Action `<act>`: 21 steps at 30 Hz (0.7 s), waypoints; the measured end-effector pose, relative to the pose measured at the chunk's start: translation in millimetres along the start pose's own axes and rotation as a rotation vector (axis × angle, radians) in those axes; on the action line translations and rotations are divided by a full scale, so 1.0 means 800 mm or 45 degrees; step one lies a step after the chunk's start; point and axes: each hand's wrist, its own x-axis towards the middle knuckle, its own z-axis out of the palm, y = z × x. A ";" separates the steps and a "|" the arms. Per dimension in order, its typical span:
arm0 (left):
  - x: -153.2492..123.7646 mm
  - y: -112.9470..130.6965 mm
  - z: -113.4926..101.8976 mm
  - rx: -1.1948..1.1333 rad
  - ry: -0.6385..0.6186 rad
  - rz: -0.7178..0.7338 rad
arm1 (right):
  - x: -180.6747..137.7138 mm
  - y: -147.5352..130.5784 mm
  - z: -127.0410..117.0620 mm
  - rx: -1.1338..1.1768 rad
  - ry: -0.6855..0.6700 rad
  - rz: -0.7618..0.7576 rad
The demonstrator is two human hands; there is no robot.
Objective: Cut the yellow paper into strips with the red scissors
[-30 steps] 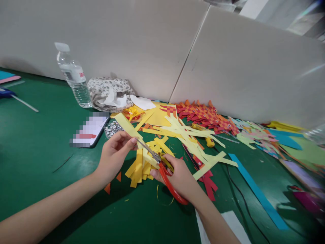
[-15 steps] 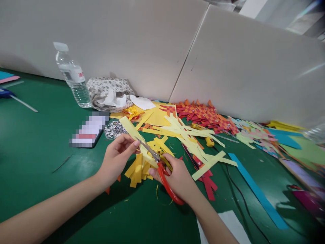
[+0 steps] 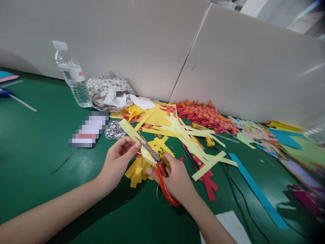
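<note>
My left hand (image 3: 119, 159) pinches a pale yellow paper strip (image 3: 128, 129) between thumb and fingers, its free end pointing up and away. In my right hand (image 3: 175, 178) is a pair of scissors (image 3: 165, 189) with red handles, the thumb and fingers at the loops. The scissor blades lie along the strip, close to my left thumb, with the tips a little apart. Beneath the blades, a heap of short darker yellow paper pieces (image 3: 137, 171) rests on the green table. More pale yellow strips (image 3: 188, 134) lie crossed just beyond.
A water bottle (image 3: 72, 78), a patterned cloth pouch (image 3: 111, 88), a phone (image 3: 88, 130) and a bag of googly eyes (image 3: 115, 130) stand or lie at left. Woven red-orange paper fish (image 3: 203, 115) line the partition. A blue strip (image 3: 259, 191) and a black cable (image 3: 241, 195) lie right.
The scissors and right hand have shifted slightly left and turned a little. The gap between the blades looks slightly wider. My left hand keeps its pinch on the strip, almost in place.
</note>
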 end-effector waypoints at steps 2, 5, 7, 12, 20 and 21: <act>-0.001 0.000 0.000 -0.018 -0.011 -0.017 | 0.000 0.000 0.001 -0.007 0.010 0.005; -0.002 0.000 0.001 -0.062 -0.032 -0.040 | 0.000 0.000 0.002 -0.010 0.029 -0.010; -0.002 0.000 0.001 -0.080 -0.038 -0.055 | 0.000 0.000 0.001 -0.003 0.026 -0.008; -0.003 0.002 0.002 -0.086 -0.045 -0.075 | -0.001 -0.003 0.000 0.005 0.010 0.012; -0.003 0.004 0.002 -0.065 -0.047 -0.072 | 0.001 -0.006 -0.003 -0.020 0.051 0.006; -0.003 0.004 0.002 -0.059 -0.052 -0.067 | 0.001 -0.006 -0.003 -0.030 0.054 0.008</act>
